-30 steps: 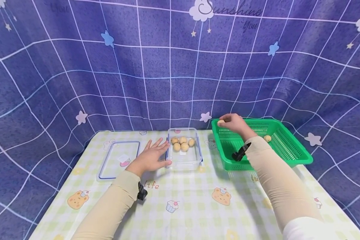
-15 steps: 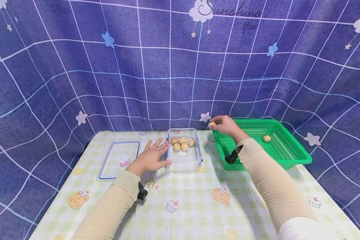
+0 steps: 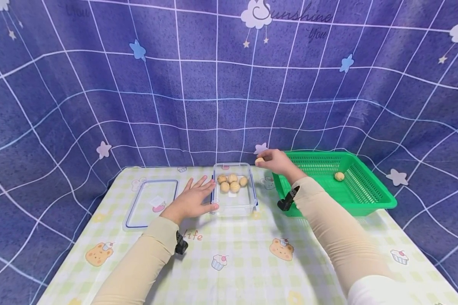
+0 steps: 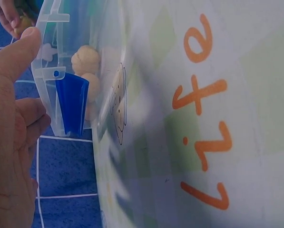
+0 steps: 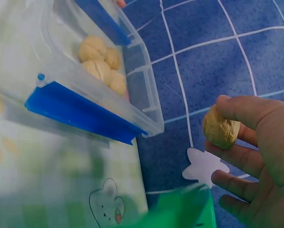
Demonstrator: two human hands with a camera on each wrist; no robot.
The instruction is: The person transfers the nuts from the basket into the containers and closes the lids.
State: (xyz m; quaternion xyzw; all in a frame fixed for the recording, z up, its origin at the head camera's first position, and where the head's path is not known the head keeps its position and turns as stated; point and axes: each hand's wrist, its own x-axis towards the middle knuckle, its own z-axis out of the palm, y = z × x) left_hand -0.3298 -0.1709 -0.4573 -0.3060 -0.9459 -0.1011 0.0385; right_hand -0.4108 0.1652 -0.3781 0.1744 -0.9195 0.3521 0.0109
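My right hand pinches a walnut between thumb and fingers, raised between the green basket and the clear container. In the head view this walnut sits just right of the container's far corner. The clear plastic container has blue side latches and holds several walnuts toward its far end. My left hand is spread out, its fingertips and thumb right at the container's left wall. One more walnut lies in the green basket.
A clear lid with a blue seal lies flat left of the container. The checked tablecloth covers the table. A blue gridded curtain hangs right behind the table's far edge.
My right hand has carried the walnut leftward from above the basket's left side, past its rim, toward the container. The left hand and container have stayed in place.
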